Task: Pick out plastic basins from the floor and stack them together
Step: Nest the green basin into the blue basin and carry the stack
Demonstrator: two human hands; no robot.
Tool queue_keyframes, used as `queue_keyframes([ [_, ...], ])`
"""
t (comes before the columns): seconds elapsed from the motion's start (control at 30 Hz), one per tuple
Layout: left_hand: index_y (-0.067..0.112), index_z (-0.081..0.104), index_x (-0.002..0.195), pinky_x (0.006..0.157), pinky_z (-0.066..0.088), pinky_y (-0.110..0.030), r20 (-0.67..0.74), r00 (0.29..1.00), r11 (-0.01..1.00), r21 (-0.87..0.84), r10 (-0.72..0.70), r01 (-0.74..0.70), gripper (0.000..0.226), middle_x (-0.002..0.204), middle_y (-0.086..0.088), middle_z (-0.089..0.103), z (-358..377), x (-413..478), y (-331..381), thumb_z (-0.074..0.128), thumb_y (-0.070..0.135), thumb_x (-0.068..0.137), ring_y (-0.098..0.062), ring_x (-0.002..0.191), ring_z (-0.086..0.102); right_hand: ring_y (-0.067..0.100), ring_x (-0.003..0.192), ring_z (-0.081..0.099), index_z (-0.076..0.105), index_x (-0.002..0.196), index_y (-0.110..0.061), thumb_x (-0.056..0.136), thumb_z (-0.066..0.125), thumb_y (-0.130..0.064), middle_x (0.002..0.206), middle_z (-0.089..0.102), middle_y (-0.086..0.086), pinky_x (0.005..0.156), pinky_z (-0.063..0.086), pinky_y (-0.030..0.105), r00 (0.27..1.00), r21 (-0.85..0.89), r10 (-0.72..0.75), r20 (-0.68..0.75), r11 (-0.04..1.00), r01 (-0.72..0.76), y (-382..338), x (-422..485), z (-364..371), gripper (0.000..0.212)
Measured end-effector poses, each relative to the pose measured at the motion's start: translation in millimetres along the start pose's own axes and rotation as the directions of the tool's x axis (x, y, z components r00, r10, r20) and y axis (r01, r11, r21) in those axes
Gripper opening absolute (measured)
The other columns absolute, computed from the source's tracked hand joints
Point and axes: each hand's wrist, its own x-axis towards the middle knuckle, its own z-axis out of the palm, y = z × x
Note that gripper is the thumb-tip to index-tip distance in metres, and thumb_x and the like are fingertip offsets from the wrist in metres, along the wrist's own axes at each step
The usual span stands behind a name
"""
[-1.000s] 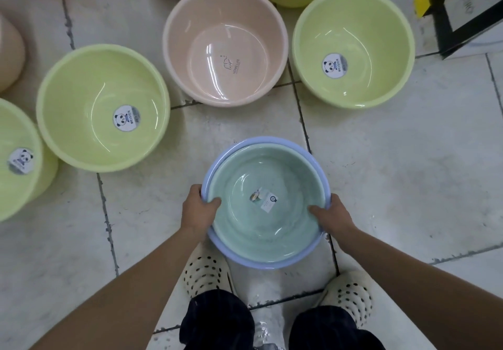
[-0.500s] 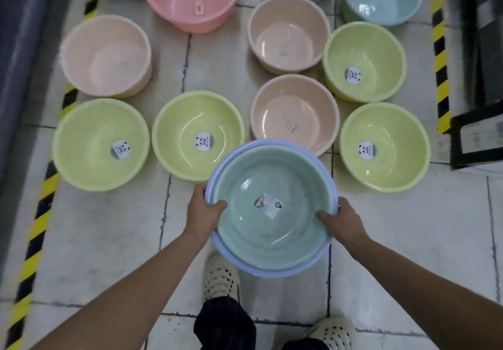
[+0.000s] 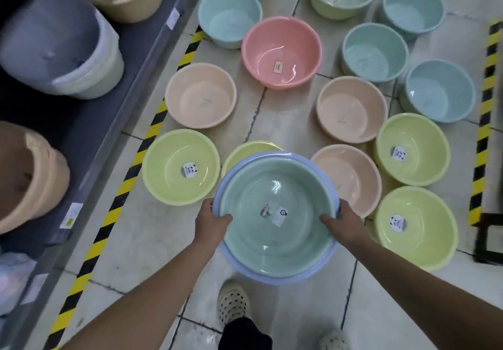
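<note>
I carry a stack of two basins: a teal-green basin [image 3: 275, 230] nested inside a lilac-blue basin [image 3: 272, 274]. My left hand [image 3: 212, 223] grips the stack's left rim, thumb inside. My right hand [image 3: 343, 224] grips the right rim the same way. The stack hangs above the floor and partly covers a yellow-green basin [image 3: 245, 152]. Several more basins lie on the tiles ahead: yellow-green [image 3: 179, 167], peach [image 3: 351, 183], pink [image 3: 281, 51] and pale blue [image 3: 439, 91].
A dark shelf [image 3: 89, 121] on the left holds buckets lying on their sides. Yellow-black tape [image 3: 128, 178] runs along the shelf's foot, and another strip [image 3: 483, 129] marks the right side. A black frame [image 3: 490, 238] stands at the right edge. My shoes [image 3: 232, 304] are below the stack.
The stack has risen from near the floor, still held by both hands. The view has tilted up and swung left, bringing more basins and the shelf into sight.
</note>
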Motion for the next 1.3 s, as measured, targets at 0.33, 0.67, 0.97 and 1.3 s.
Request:
queue_keyframes([
  [0.33, 0.022, 0.055, 0.113, 0.080, 0.048, -0.033, -0.046, 0.996, 0.997, -0.036, -0.072, 0.070, 0.043, 0.106, -0.004, 0.065, -11.3, 48.6, 8.5, 0.071, 0.007, 0.076, -0.026, 0.096, 0.062, 0.028, 0.098, 0.057, 0.038, 0.139, -0.011, 0.091, 0.061, -0.029, 0.122, 0.061, 0.011, 0.080, 0.045, 0.035, 0.986, -0.162, -0.018, 0.163, 0.986, 0.045, -52.1, 73.1, 11.3, 0.056],
  [0.67, 0.018, 0.059, 0.111, 0.078, 0.045, -0.032, -0.194, 0.961, 0.972, -0.163, -0.197, 0.167, 0.043, 0.101, -0.004, 0.066, 51.2, 113.9, -12.3, 0.071, 0.016, 0.070, -0.027, 0.094, 0.062, 0.033, 0.105, 0.060, 0.049, 0.128, -0.011, 0.087, 0.064, -0.022, 0.115, 0.063, 0.011, 0.084, 0.047, 0.036, 0.983, -0.227, -0.042, 0.177, 0.970, 0.082, -71.3, 196.3, 31.1, 0.045],
  [0.97, 0.015, 0.060, 0.115, 0.081, 0.042, -0.030, -0.271, 0.942, 0.974, -0.159, -0.201, 0.162, 0.039, 0.102, -0.004, 0.065, 96.4, 164.2, -56.7, 0.069, 0.007, 0.078, -0.025, 0.092, 0.059, 0.029, 0.097, 0.057, 0.045, 0.134, -0.015, 0.087, 0.063, -0.025, 0.104, 0.058, 0.002, 0.080, 0.044, 0.033, 0.975, -0.296, -0.090, 0.203, 0.944, 0.149, -41.6, 268.8, 69.7, 0.051],
  [1.3, 0.025, 0.059, 0.103, 0.079, 0.043, -0.031, -0.301, 0.930, 0.976, -0.129, -0.208, 0.176, 0.032, 0.105, -0.005, 0.065, 122.9, 196.4, -97.3, 0.071, 0.012, 0.077, -0.027, 0.096, 0.061, 0.038, 0.103, 0.057, 0.053, 0.117, -0.005, 0.080, 0.067, -0.021, 0.113, 0.057, 0.015, 0.087, 0.048, 0.045, 0.945, -0.415, -0.247, 0.214, 0.853, 0.317, -17.4, 308.8, 107.4, 0.043],
])
